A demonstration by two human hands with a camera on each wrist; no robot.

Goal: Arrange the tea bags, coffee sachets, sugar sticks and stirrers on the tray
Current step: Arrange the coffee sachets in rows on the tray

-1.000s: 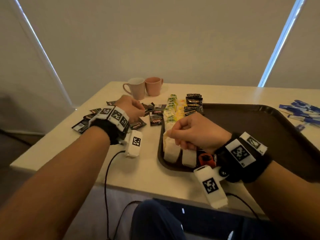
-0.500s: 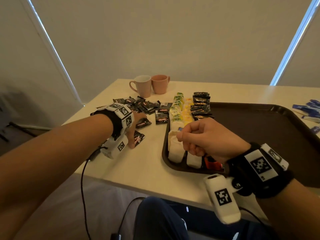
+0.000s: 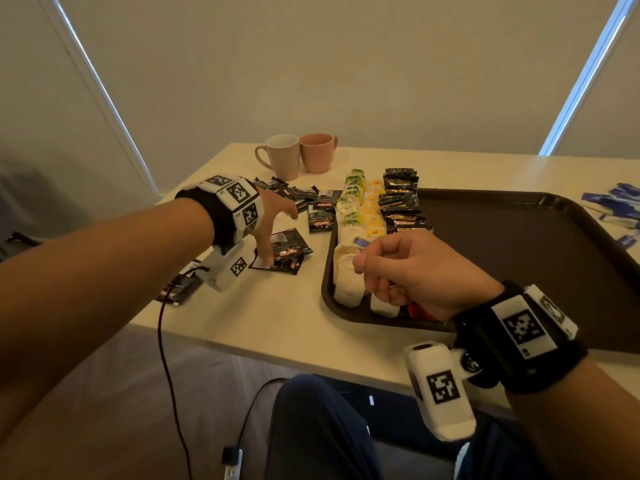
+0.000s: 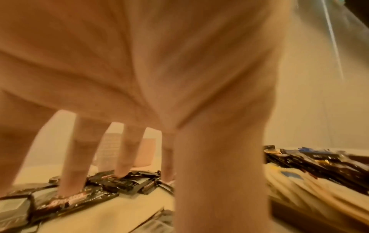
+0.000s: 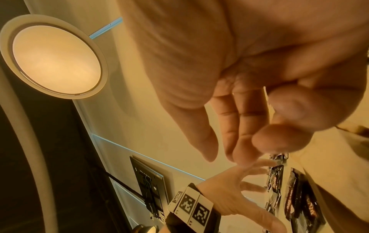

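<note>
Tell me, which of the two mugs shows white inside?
The left mug, the one whose handle points away from the tray. Its opening shows a white inside; the right mug beside it looks pink all over.
</note>
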